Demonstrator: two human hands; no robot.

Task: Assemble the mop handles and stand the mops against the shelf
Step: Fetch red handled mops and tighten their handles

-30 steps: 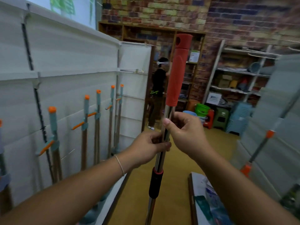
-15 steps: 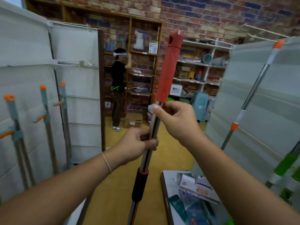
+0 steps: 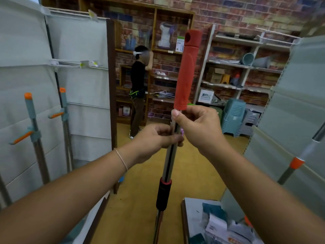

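- Both hands are gripping the steel mop handle (image 3: 171, 152): the left hand (image 3: 154, 140) is wrapping the tube lower down, the right hand (image 3: 197, 125) is pinching it just under the red grip (image 3: 187, 71).
- The handle is standing nearly upright mid-aisle, its black collar (image 3: 163, 196) below the hands.
- Assembly seems to be finishing; next, leaning it beside the mops (image 3: 35, 131) against the left shelf (image 3: 79, 85).

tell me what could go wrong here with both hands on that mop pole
1. The left hand and right hand grip the metal pole close together just under the red grip; skin could get pinched if the sections slide.
2. The long pole could swing into the mops leaning on the left shelf.
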